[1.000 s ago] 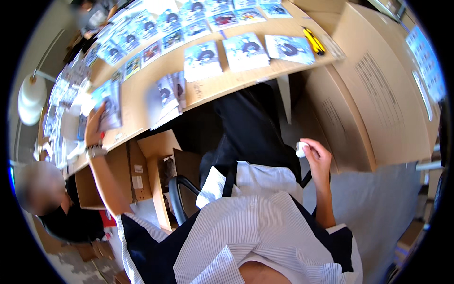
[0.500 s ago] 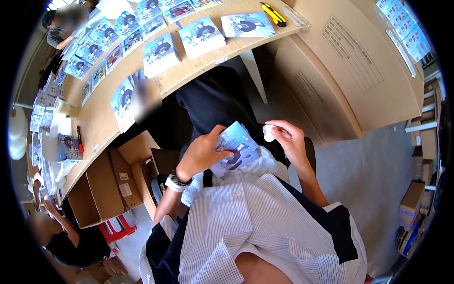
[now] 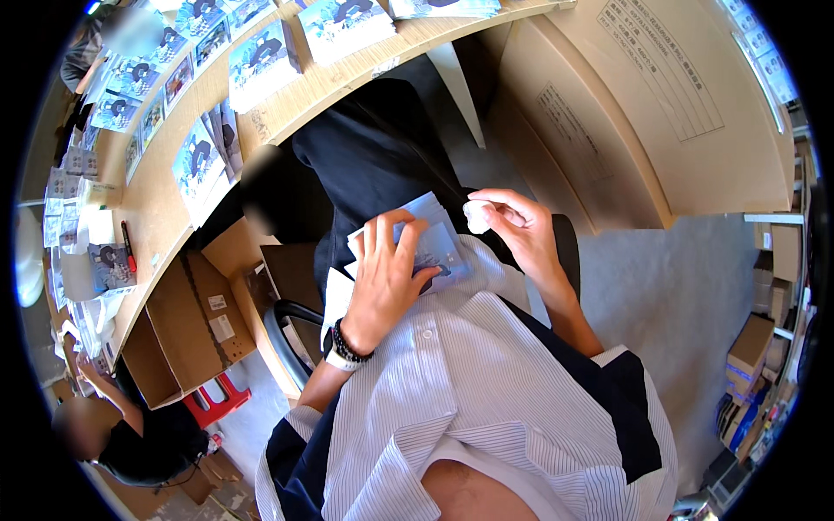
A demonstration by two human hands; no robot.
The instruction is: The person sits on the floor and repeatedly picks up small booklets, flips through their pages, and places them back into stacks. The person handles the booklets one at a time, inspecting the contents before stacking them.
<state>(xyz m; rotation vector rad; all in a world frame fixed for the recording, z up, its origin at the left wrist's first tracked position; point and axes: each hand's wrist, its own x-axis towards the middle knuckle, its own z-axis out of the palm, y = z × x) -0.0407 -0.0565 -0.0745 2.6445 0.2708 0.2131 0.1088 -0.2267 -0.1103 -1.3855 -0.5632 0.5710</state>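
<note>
My left hand [image 3: 378, 269], with a beaded bracelet and a white band at the wrist, grips a stack of light-blue printed cards [image 3: 439, 247] over my lap, fingers curled across its left part. Just to the right, my right hand [image 3: 526, 234] pinches a small white crumpled piece [image 3: 476, 215], perhaps tissue or cloth, between thumb and fingers, beside the stack's upper corner. Above my hands, more printed stacks [image 3: 261, 65] lie along the curved edge of a wooden table [image 3: 321, 95].
Large cardboard sheets [image 3: 669, 130] stand at the right, beside shelves of boxes [image 3: 747, 352]. Open cartons [image 3: 187, 326] and a red stool [image 3: 221, 399] are lower left. A chair armrest [image 3: 282, 334] is near my left arm. Co-workers [image 3: 152, 447] work at the far left and upper left.
My left hand came from the table to my lap with the card stack, and its fingers now lie further over it. My right hand has moved slightly left and up, still pinching the white piece.
</note>
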